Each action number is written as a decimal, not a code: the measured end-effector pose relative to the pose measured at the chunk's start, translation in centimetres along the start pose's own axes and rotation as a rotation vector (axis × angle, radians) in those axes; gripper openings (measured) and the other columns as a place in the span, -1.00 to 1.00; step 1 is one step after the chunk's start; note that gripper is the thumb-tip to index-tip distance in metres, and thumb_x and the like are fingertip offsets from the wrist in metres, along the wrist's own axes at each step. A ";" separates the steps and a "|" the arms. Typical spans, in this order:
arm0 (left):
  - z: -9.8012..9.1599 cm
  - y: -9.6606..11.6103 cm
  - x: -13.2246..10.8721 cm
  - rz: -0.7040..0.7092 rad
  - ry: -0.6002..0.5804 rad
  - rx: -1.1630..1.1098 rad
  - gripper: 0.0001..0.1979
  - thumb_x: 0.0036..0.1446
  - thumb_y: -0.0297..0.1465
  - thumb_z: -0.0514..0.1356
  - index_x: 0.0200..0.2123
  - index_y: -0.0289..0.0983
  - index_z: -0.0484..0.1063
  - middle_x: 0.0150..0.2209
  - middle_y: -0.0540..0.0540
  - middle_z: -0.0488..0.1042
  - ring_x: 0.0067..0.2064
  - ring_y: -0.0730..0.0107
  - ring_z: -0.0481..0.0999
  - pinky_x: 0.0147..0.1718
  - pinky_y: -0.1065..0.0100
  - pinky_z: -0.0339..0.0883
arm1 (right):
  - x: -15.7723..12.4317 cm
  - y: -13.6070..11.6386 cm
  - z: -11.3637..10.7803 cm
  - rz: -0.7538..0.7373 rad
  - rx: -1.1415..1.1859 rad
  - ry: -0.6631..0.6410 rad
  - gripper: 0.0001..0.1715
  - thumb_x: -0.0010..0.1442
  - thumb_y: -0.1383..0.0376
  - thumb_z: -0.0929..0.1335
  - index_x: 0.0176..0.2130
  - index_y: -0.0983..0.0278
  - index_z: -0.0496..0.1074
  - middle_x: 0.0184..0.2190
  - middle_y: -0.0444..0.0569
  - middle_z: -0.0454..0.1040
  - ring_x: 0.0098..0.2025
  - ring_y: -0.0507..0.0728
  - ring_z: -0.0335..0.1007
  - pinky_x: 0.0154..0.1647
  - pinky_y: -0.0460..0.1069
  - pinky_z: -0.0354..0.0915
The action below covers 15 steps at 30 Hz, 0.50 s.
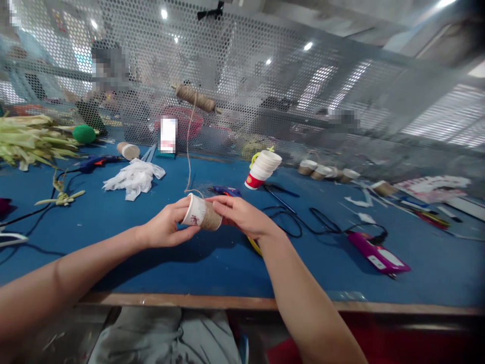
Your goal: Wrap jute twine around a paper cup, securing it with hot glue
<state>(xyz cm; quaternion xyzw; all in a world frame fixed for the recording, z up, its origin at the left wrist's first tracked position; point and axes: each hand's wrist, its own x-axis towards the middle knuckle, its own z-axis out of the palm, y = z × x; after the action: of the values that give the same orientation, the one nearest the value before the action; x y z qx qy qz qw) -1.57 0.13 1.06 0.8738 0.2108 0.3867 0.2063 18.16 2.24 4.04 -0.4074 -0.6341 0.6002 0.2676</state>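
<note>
Wrapping, by our reading: the paper cup [200, 213] lies on its side above the near middle of the blue table [189, 273], held up between both hands. Our left hand [166, 227] grasps the open white end, thumb and fingers closed round the rim. Our right hand [242, 215] closes over the base end, fingers laid across the band of twine [188, 151] that covers that half; the thumb is hidden. The twine runs from the cup up toward twelve o'clock to a spool [195, 97] hung on the perforated screen [265, 76]. With the rim half bare, we judge the winding about half done. Another turn would call for a taut line and each coil tight beside the last.

Surface, from the hands:
- stack of cups [263, 169] at one o'clock
- wrapped cups [322, 171] at two
- magenta device [379, 258] and black cable [303, 222] at three to four
- glue gun [96, 162] and crumpled white plastic [132, 177] at ten to eleven
- dried leaves [30, 139] at far ten

Room: a workshop, with ceiling lights beyond the screen.
</note>
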 end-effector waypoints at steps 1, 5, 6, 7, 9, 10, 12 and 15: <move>0.0 -0.1 0.0 -0.032 -0.007 -0.016 -0.88 0.01 -0.45 0.10 -0.35 -0.34 0.39 -0.21 -0.21 0.41 -0.11 0.27 0.33 -0.07 0.28 0.19 | -0.1 0.0 -0.1 -0.010 -0.027 -0.011 -0.56 -0.01 0.09 0.34 -0.15 0.26 0.40 -0.25 -0.03 0.47 -0.27 0.06 0.37 -0.34 -0.07 0.29; 0.0 -0.5 -0.1 -0.284 0.017 -0.204 -0.67 -0.02 -0.34 0.16 -0.17 -0.39 0.33 -0.16 -0.21 0.41 -0.15 0.27 0.38 -0.13 0.28 0.23 | 0.0 0.1 0.5 -0.083 -0.180 0.087 -0.57 -0.01 0.14 0.35 -0.15 0.31 0.38 -0.20 0.02 0.45 -0.20 0.09 0.36 -0.20 -0.01 0.28; 0.0 -0.6 0.0 -0.359 0.031 -0.279 -0.63 -0.02 -0.32 0.16 -0.15 -0.41 0.31 -0.19 -0.21 0.42 -0.19 0.28 0.40 -0.17 0.30 0.26 | 0.2 0.2 0.7 -0.119 -0.226 0.124 -0.56 -0.01 0.14 0.35 -0.14 0.32 0.38 -0.19 0.04 0.45 -0.18 0.10 0.36 -0.16 0.01 0.27; 0.0 -0.6 0.0 -0.422 0.044 -0.352 -0.61 -0.02 -0.30 0.16 -0.14 -0.43 0.30 -0.22 -0.20 0.43 -0.23 0.30 0.41 -0.21 0.32 0.27 | 0.3 0.4 1.0 -0.157 -0.273 0.156 -0.55 -0.02 0.15 0.35 -0.14 0.33 0.37 -0.18 0.06 0.44 -0.16 0.12 0.35 -0.13 0.03 0.26; 0.0 -0.8 0.1 -0.499 0.061 -0.458 -0.62 -0.02 -0.28 0.16 -0.17 -0.43 0.32 -0.27 -0.18 0.46 -0.28 0.33 0.42 -0.25 0.35 0.28 | 0.6 0.7 1.5 -0.214 -0.351 0.207 -0.51 -0.04 0.15 0.37 -0.13 0.35 0.35 -0.16 0.09 0.42 -0.15 0.13 0.35 -0.10 0.06 0.25; 0.0 -0.9 0.1 -0.518 0.071 -0.484 -0.64 -0.02 -0.29 0.16 -0.19 -0.43 0.34 -0.28 -0.17 0.47 -0.28 0.34 0.43 -0.26 0.36 0.27 | 0.8 0.9 1.7 -0.231 -0.374 0.229 -0.49 -0.05 0.15 0.38 -0.12 0.35 0.34 -0.16 0.10 0.42 -0.15 0.14 0.35 -0.10 0.07 0.25; 0.0 -0.9 0.1 -0.545 0.092 -0.504 -0.66 -0.04 -0.29 0.17 -0.23 -0.42 0.36 -0.30 -0.15 0.48 -0.30 0.35 0.43 -0.26 0.36 0.27 | 0.9 1.2 2.0 -0.245 -0.393 0.266 -0.47 -0.07 0.14 0.39 -0.11 0.34 0.33 -0.16 0.11 0.41 -0.16 0.14 0.36 -0.13 0.07 0.27; 0.0 -0.9 0.2 -0.564 0.116 -0.548 -0.67 -0.07 -0.31 0.18 -0.26 -0.42 0.39 -0.33 -0.13 0.49 -0.30 0.33 0.44 -0.25 0.35 0.27 | 1.0 1.4 2.1 -0.252 -0.414 0.291 -0.49 -0.08 0.15 0.39 -0.12 0.31 0.34 -0.17 0.09 0.41 -0.17 0.14 0.36 -0.15 0.07 0.29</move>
<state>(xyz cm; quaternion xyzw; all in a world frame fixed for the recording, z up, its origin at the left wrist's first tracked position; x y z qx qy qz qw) -1.64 1.00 0.65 0.6707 0.3430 0.4057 0.5176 16.19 1.86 2.22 -0.4534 -0.7437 0.3552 0.3394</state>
